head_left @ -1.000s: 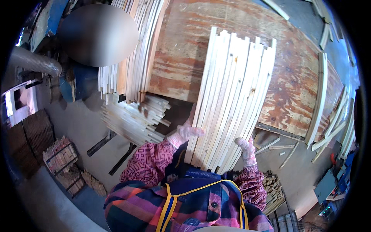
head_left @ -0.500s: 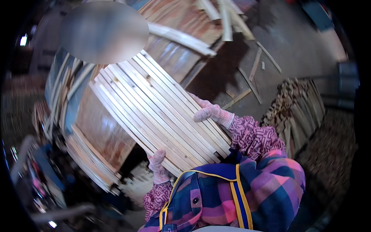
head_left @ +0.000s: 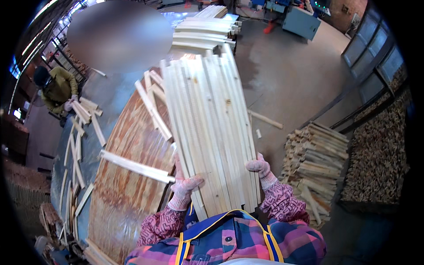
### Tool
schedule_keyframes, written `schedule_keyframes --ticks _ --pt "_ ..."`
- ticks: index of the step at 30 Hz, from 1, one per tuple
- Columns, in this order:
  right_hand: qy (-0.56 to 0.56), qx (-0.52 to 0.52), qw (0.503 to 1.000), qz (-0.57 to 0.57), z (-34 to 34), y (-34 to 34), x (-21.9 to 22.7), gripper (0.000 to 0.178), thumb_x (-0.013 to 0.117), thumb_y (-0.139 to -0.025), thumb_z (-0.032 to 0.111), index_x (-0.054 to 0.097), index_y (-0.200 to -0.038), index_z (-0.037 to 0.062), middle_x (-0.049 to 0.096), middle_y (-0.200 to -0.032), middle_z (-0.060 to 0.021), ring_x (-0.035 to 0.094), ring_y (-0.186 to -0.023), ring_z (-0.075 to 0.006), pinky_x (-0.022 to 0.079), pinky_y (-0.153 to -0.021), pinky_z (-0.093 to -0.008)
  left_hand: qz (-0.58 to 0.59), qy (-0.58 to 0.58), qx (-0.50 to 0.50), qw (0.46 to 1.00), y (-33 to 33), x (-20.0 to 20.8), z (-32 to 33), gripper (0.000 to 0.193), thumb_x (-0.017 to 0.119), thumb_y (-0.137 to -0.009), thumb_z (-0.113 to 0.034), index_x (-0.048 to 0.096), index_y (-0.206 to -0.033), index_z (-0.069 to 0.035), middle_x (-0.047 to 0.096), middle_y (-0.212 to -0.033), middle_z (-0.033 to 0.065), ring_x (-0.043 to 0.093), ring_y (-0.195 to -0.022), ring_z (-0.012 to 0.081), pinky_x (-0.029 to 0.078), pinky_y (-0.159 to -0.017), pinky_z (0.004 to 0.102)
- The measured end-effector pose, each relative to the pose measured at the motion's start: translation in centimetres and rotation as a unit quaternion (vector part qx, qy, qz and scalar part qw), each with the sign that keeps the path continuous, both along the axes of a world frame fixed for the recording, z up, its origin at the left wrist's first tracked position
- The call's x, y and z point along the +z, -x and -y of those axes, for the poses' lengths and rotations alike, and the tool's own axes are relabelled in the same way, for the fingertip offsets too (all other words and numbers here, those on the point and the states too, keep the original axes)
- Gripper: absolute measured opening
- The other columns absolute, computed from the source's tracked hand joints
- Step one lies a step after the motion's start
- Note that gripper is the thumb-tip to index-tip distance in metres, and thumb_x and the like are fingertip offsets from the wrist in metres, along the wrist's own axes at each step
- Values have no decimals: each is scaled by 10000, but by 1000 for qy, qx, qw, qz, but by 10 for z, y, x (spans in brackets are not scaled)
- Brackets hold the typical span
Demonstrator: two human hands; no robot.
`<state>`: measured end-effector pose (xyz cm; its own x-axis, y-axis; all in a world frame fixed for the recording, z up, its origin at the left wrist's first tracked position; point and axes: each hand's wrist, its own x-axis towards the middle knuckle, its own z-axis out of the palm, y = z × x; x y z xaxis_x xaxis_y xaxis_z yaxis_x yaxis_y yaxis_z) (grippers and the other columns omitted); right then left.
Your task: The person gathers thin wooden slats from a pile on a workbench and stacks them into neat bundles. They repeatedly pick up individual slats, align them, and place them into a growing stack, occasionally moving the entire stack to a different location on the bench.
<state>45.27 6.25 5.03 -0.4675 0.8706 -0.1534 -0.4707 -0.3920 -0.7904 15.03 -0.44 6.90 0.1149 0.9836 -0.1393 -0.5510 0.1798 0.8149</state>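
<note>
A wide bundle of pale wooden strips (head_left: 210, 119), laid side by side, rests against my apron and reaches away from me. My left hand (head_left: 185, 183), in a pinkish knit glove, grips its left edge near my body, thumb over the top. On the right edge my gloved right hand (head_left: 259, 167) clamps the bundle the same way. The fingers beneath are mostly hidden. The far ends of the strips are uneven. Left of the bundle stands a wood-topped table (head_left: 128, 194), and one loose strip (head_left: 137, 165) lies across it close to my left hand.
More strip stacks (head_left: 203, 33) lie at the far end. At left, a co-worker (head_left: 59, 90) handles short pieces beside scattered strips (head_left: 77, 154). On the right floor stand a wood pile (head_left: 316, 154) and a larger stack (head_left: 375, 154). A grey machine cabinet (head_left: 301, 23) is at the back.
My body and view have turned to the right. The bundle, slanted toward the upper left before, now points nearly straight ahead; both hands still hold its sides.
</note>
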Motion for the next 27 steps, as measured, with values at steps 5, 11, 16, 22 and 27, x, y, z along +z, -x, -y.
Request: schedule_keyframes --ticks 5,11,16,22,27 --pt "-105 -135 985 9 65 13 1 595 645 -843 132 448 -1388 0 657 -1150 -181 684 -984 -294 582 -847 -442 101 -99 -143 980 -8 -45 -41 1168 730 -737 -36 -46 -1582 -254 431 -1448 140 593 -990 215 538 -741 341" --pt "60 -260 963 -31 52 -61 4 669 730 -756 89 467 -1363 -11 673 -1117 -140 691 -945 -277 580 -851 -416 47 -35 -186 981 -77 -6 -101 1227 783 -680 -57 -38 -1585 -166 414 -1473 90 469 -1277 201 425 -1028 343" --pt "-32 -215 973 79 -80 -130 -50 660 705 -780 94 458 -1385 -4 639 -1185 -152 679 -980 -248 593 -818 -376 42 -33 -177 983 -138 -39 -220 1229 780 -669 -64 -32 -1585 -181 436 -1449 116 499 -1256 247 437 -1032 380" --pt "4 -204 979 -16 -299 -285 -81 569 668 -812 127 513 -1344 -2 656 -1146 -174 683 -976 -304 578 -855 -445 14 -132 -215 968 -276 -19 -433 1188 713 -657 -53 -23 -1582 -168 466 -1413 140 516 -1234 269 451 -1021 406" --pt "67 -164 983 -50 -455 -383 -75 645 354 -1011 493 533 -1302 -54 645 -1193 -197 644 -1108 -328 507 -1003 -449 -91 -43 -155 983 -367 18 -588 1172 752 -668 -141 18 -1581 -100 486 -1417 151 512 -1221 244 397 -1050 323"
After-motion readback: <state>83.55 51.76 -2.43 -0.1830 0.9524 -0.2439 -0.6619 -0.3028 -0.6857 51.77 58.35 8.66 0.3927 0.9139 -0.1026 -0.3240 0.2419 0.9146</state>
